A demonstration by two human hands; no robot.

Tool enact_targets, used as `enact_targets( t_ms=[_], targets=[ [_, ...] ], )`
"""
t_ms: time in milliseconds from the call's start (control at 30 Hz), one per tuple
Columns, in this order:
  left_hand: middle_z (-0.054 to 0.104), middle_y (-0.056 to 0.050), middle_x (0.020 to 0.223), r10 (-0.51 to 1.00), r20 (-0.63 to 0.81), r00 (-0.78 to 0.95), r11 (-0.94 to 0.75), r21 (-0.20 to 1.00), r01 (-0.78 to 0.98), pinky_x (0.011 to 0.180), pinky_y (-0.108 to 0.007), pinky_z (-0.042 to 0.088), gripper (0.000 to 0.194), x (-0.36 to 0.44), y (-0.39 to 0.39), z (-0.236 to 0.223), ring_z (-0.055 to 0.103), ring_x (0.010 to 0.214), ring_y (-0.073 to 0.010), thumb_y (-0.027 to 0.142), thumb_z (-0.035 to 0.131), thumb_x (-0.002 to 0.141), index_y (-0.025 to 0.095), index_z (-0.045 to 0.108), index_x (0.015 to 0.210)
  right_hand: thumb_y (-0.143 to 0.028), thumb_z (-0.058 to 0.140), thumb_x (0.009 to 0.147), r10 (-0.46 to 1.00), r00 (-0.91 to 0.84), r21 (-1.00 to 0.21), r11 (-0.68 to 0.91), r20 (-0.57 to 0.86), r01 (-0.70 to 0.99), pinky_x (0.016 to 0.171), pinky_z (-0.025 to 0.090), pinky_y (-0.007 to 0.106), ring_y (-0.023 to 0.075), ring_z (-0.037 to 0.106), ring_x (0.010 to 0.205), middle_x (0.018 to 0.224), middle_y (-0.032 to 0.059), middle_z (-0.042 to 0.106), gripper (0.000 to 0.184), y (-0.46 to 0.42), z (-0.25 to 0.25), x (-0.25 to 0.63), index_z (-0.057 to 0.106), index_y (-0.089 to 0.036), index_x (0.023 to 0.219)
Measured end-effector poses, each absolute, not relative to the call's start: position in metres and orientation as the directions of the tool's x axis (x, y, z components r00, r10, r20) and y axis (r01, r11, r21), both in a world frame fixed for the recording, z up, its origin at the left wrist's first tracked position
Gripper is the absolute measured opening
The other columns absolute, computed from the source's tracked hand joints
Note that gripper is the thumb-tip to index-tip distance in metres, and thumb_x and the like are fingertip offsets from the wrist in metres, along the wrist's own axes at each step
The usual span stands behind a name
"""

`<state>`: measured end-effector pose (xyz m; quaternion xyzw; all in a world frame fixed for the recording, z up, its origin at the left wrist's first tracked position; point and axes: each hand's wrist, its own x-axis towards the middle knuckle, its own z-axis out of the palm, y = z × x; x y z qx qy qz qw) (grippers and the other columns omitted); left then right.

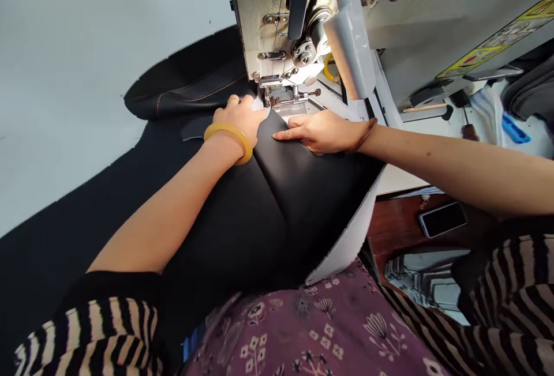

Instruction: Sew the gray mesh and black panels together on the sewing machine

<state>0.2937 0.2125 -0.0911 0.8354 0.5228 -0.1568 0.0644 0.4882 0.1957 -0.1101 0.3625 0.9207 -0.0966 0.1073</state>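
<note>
A large black leather piece [298, 183] with pale backing spreads over the table and down toward my lap. Its pointed upper corner reaches the presser foot [267, 98] of a sewing machine [266, 18]. My left hand [240, 116], with a ring and a yellow bangle, grips the leather just left of the foot; its fingertips are partly hidden. On the right, my right hand [314, 131] holds the leather's edge, index finger stretched along the surface and the other fingers curled. White mesh backing [259, 104] shows between my left fingers and the foot.
Behind my left hand lies a black section with orange stitching [190, 96]. A grey lamp [352, 41] hangs close above my right hand. A phone [444, 219] rests on a wooden shelf at lower right. A blue tool [515, 128] and a screwdriver [470, 131] lie farther right.
</note>
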Motion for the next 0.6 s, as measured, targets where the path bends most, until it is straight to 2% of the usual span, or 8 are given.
enact_targets(
  t_ms=[100,167,267,367,600],
  targets=[
    [0.054,-0.014,0.131,0.893,-0.287,0.347,-0.373,-0.040,0.927,0.100,-0.047,0.049,0.045,0.306,0.203,-0.091,0.047,0.132,-0.0349,0.010,0.036,0.093,0.020,0.062,0.130,-0.016,0.034,0.099,0.651,-0.732,-0.005,0.747,-0.203,0.665,0.068,0.031,0.030,0.0192,0.051,0.094,0.120,0.0117,0.058,0.046,0.184,-0.114,0.478,0.055,-0.018,0.140],
    [0.056,-0.016,0.130,0.905,-0.257,0.340,-0.363,-0.048,0.930,0.098,-0.043,0.050,0.046,0.311,0.198,-0.094,0.051,0.128,-0.0331,0.009,0.030,0.095,0.015,0.062,0.127,-0.017,0.029,0.101,0.639,-0.752,0.042,0.766,-0.163,0.642,0.072,0.033,0.032,0.0209,0.049,0.097,0.121,0.0141,0.057,0.043,0.177,-0.114,0.469,0.058,-0.013,0.133],
    [0.058,-0.016,0.130,0.888,-0.240,0.391,-0.419,-0.075,0.905,0.097,-0.040,0.051,0.045,0.309,0.197,-0.100,0.053,0.125,-0.0307,0.007,0.035,0.092,0.013,0.060,0.129,-0.014,0.024,0.101,0.637,-0.750,0.096,0.770,-0.179,0.631,0.070,0.032,0.034,0.0228,0.050,0.094,0.110,0.0155,0.060,0.044,0.170,-0.113,0.458,0.062,-0.010,0.122],
    [0.060,-0.016,0.127,0.859,-0.235,0.454,-0.486,-0.097,0.869,0.099,-0.038,0.050,0.044,0.304,0.202,-0.105,0.055,0.123,-0.0289,0.005,0.041,0.089,0.012,0.061,0.127,-0.009,0.025,0.099,0.640,-0.733,0.101,0.765,-0.231,0.636,0.068,0.031,0.033,0.0219,0.052,0.090,0.102,0.0142,0.063,0.041,0.167,-0.111,0.453,0.063,-0.009,0.116],
    [0.062,-0.020,0.124,0.819,-0.259,0.513,-0.547,-0.082,0.833,0.098,-0.038,0.049,0.042,0.301,0.208,-0.105,0.059,0.120,-0.0295,0.006,0.038,0.092,0.006,0.060,0.127,-0.006,0.023,0.099,0.670,-0.696,0.060,0.730,-0.256,0.681,0.071,0.035,0.034,0.0220,0.057,0.094,0.105,0.0139,0.065,0.042,0.167,-0.112,0.448,0.063,-0.011,0.113]
  ],
)
